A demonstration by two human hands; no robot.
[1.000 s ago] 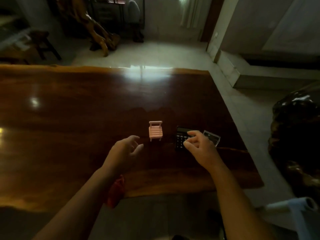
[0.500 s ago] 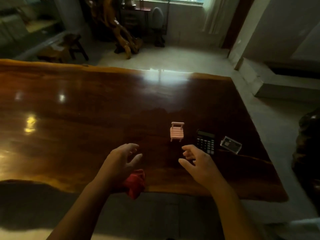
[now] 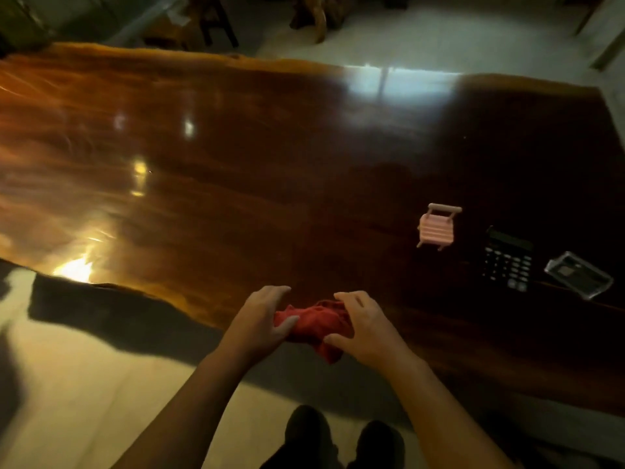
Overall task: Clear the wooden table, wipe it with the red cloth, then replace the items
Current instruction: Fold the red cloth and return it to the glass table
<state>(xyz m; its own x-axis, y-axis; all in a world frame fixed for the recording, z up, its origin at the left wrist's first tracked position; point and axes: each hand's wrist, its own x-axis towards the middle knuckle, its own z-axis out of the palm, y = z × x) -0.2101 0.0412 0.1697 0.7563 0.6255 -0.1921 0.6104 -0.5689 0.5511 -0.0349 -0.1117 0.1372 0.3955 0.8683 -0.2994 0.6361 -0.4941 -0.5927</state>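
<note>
1. My left hand and right hand both grip the bunched red cloth at the near edge of the wooden table, low in the frame's centre
2. A corner of the cloth hangs just past the edge, I think; the light is dim
3. At mid-right stand a small pink chair, a black calculator and a clear case, in a row, apart from each other

I see a red cloth, plain, on a glossy reddish-brown table streaked with darker grain. At 2 o'clock sit 1 pale pink slatted toy chair, 1 black calculator with pale keys, and 1 clear case.
</note>
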